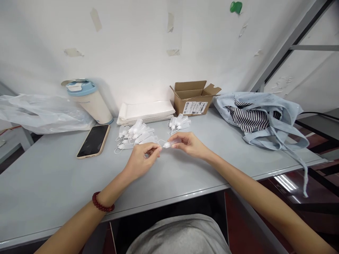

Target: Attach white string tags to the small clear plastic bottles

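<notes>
A small translucent plastic dropper bottle (166,145) with a white conical top and a thin loop strap lies sideways between my hands, just above the table. My right hand (189,144) is closed around its body with thumb and fingers. At the pointed end, my left hand (146,155) pinches with thumb and forefinger; the small part between those fingertips is mostly hidden. Behind my left hand lies a loose pile of similar bottles (137,132), several with loop straps. A smaller group of bottles (179,122) rests behind my right hand.
A phone (94,140) lies to the left, before a tumbler (91,102) and a plastic bag (47,114). A stack of white trays (145,111) and an open cardboard box (193,100) stand by the wall. A light-blue cloth bag (259,116) sits right, its strap hanging off the edge.
</notes>
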{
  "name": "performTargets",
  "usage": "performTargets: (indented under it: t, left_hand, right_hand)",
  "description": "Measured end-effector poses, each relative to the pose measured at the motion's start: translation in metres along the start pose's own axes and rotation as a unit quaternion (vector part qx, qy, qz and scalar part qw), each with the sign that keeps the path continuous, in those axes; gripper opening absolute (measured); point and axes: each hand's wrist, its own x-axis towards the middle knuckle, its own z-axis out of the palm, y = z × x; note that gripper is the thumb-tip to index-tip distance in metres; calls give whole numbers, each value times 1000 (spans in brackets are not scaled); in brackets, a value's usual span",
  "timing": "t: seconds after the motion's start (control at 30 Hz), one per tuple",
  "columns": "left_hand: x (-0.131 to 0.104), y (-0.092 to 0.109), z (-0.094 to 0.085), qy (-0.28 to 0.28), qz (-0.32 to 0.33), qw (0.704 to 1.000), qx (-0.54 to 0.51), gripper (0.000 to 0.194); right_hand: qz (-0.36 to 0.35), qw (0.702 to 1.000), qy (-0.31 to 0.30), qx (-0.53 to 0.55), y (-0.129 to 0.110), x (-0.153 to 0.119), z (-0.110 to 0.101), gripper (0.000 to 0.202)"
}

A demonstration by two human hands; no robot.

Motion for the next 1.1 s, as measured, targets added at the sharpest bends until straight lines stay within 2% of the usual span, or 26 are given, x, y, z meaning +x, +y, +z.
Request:
performTargets:
  t: [0.33, 0.57, 0.87, 1.0, 1.1]
  left_hand:
    - [2, -3, 3, 7, 24, 1000, 19, 20]
    - [5, -2, 0, 46, 29, 998, 34, 19]
    - [4, 1, -3, 17, 24, 999, 31, 19]
    - [6, 5, -15, 36, 10, 999, 5, 19]
    - [8, 3, -26, 130, -17, 991, -6, 18]
  right_hand:
    - [-11, 1000, 2, -18, -2, 0, -3, 18]
    - [-29, 998, 20, -51, -8, 0, -11, 20]
    - [-27, 999, -10, -40, -4, 1, -8, 24]
    - [-26, 996, 46, -75, -4, 3, -11, 26]
    - [-33, 986, 119, -116, 2, 6, -17, 20]
